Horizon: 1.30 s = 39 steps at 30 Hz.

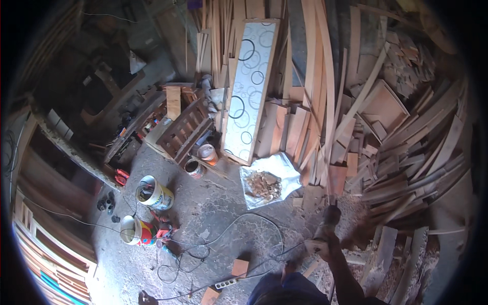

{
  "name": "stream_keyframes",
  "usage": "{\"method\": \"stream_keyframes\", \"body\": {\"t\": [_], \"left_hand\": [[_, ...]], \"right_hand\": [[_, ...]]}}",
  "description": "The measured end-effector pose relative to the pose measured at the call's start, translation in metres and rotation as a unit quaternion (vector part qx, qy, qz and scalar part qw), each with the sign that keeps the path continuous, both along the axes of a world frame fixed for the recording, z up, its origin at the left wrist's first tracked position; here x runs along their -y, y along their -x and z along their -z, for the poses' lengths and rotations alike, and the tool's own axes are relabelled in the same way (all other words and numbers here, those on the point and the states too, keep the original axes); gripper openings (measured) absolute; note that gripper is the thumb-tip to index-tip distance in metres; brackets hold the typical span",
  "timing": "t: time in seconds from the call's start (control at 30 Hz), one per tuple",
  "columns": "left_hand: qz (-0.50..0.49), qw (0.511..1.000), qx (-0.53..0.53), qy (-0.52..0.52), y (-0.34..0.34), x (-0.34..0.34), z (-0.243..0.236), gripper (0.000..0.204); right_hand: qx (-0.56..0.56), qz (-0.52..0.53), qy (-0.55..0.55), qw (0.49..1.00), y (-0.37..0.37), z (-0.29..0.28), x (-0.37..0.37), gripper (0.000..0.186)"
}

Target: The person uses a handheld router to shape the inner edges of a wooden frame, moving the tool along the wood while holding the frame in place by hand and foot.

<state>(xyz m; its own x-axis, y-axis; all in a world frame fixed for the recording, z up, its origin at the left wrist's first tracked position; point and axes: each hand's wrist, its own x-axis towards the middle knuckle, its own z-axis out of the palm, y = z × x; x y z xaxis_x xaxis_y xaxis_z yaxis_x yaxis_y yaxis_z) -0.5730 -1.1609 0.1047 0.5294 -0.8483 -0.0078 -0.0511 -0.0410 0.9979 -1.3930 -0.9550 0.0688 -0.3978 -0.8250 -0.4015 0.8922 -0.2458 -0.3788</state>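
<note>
My right forearm comes up from the lower right. My right hand (330, 238) is closed round a dark corded power tool (332, 216) with a rounded end; its exact kind is hard to make out. Close against the hand is a tan, flat, squarish piece (316, 247). A dark cable (292, 250) runs from there to the lower left, past a white socket strip (226, 283) on the floor. My left hand cannot be made out; a dark shape (147, 298) at the lower edge is too unclear to name.
Planks and offcuts (396, 168) pile up on the right. Ahead lie a white sack with wood scraps (264, 185) and a leaning circle-patterned panel (248, 86). Buckets (157, 195), red tools (163, 231) and looped cable (244, 216) occupy the floor on the left. Wooden blocks (240, 268) lie nearby.
</note>
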Motion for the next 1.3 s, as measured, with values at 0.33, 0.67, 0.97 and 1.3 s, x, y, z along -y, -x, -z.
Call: {"method": "stream_keyframes", "body": {"t": [0.33, 0.67, 0.97, 1.3], "left_hand": [[-0.176, 0.957, -0.204, -0.104, 0.025, -0.026, -0.004, 0.035], [-0.093, 0.978, -0.069, -0.171, 0.09, 0.059, 0.052, 0.027], [0.223, 0.93, -0.077, -0.281, 0.421, 0.158, 0.086, 0.039], [0.513, 0.754, 0.214, -0.349, 0.775, 0.136, 0.29, 0.019]], "right_hand": [[-0.059, 0.005, -0.099, 0.993, 0.054, -0.005, 0.042, 0.023], [-0.3, -0.171, -0.171, 0.923, 0.048, 0.108, 0.049, 0.021], [-0.094, -0.253, -0.168, 0.948, 0.008, 0.103, 0.084, 0.027], [0.185, -0.073, -0.21, 0.957, 0.077, 0.254, 0.083, 0.038]]}}
